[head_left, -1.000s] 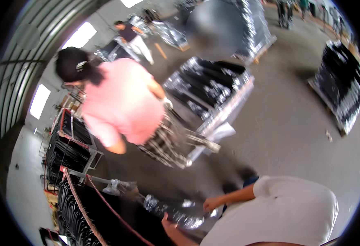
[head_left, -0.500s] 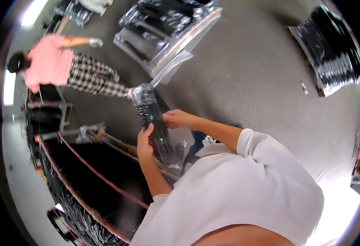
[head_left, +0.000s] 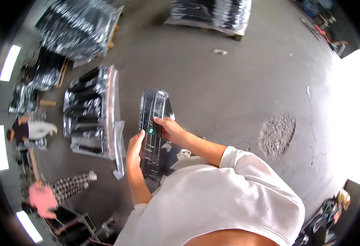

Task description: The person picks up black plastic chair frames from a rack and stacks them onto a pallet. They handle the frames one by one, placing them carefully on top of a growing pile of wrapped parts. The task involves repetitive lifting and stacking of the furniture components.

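A long, narrow bundle (head_left: 151, 108) of black strips, wrapped in clear shiny film, is held in front of my body. On its upper face is a round green sticker (head_left: 151, 130). My left hand (head_left: 135, 149) grips the bundle's left edge, thumb along the side. From the other side my right hand (head_left: 169, 128) holds it, thumb on top and fingers curled at the edge. The undersides of both grips are hidden by the bundle.
Left of me lies a low stack of film-wrapped black bundles (head_left: 85, 110). Taller wrapped stacks (head_left: 79, 30) stand beyond it, and another wrapped pallet load (head_left: 212, 14) straight ahead. Two people, one in a pink top (head_left: 42, 199), are at the left. A rough broken patch (head_left: 278, 135) marks the floor at right.
My view has swung to the right, away from the rack of black strips. The bundle has come along in both hands, and the low stack now appears at my left.
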`<state>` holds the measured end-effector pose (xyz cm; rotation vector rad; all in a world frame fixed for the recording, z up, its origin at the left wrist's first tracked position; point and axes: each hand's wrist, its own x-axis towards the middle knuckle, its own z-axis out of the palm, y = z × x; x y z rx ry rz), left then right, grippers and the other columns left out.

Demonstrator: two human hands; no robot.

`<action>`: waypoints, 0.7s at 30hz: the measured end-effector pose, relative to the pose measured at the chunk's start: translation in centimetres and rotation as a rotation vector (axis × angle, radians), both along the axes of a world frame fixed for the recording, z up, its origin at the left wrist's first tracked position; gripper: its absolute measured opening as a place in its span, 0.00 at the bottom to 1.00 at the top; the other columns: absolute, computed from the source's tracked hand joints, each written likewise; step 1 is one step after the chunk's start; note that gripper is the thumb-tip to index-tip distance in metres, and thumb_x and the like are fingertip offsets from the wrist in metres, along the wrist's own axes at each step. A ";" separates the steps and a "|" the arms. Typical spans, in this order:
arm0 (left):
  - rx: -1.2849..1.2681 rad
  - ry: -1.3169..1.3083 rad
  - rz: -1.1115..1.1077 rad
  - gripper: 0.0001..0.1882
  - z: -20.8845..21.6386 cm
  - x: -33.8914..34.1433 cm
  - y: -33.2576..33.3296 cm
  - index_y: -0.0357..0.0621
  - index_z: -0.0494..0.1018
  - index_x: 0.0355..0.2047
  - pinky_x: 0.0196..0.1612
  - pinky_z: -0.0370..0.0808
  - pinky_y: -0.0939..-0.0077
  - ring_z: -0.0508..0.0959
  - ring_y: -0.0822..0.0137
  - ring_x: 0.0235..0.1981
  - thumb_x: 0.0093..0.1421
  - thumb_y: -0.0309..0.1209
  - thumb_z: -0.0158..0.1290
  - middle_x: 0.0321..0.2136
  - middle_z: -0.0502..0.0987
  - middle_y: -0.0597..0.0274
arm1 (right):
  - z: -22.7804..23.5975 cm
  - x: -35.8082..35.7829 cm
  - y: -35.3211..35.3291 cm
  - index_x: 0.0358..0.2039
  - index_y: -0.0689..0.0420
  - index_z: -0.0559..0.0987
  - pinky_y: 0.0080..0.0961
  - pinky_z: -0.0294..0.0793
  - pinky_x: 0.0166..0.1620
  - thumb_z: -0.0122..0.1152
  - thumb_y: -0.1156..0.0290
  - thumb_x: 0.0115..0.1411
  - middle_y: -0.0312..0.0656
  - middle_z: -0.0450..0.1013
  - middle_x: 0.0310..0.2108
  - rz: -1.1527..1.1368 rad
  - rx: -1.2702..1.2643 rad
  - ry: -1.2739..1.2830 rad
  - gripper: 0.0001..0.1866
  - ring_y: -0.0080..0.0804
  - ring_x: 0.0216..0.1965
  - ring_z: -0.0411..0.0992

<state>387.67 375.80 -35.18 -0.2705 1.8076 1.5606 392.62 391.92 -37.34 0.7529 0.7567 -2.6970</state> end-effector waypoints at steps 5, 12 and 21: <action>-0.005 0.057 -0.428 0.16 -0.2 -5.0 15.2 0.38 0.72 0.30 0.27 0.68 0.83 0.73 0.76 0.24 0.55 0.40 0.49 0.25 0.74 0.65 | 0.3 0.1 11.9 0.32 0.60 0.71 0.23 0.66 0.32 0.51 0.65 0.54 0.36 0.69 0.28 -0.418 0.030 -0.126 0.11 0.24 0.29 0.68; 0.110 0.216 -0.943 0.18 -0.2 -9.7 37.5 0.35 0.71 0.24 0.23 0.65 0.82 0.68 0.78 0.19 0.52 0.42 0.50 0.18 0.71 0.67 | 4.5 0.6 29.3 0.33 0.62 0.68 0.25 0.67 0.37 0.45 0.78 0.48 0.42 0.69 0.30 -0.724 -0.103 -0.119 0.09 0.30 0.32 0.68; 0.075 0.436 -1.373 0.21 2.4 -13.4 65.0 0.33 0.73 0.26 0.25 0.66 0.77 0.70 0.75 0.20 0.51 0.44 0.49 0.17 0.73 0.62 | 7.3 0.4 50.4 0.30 0.63 0.68 0.29 0.66 0.39 0.45 0.78 0.46 0.44 0.67 0.32 -0.984 -0.162 -0.075 0.09 0.33 0.32 0.66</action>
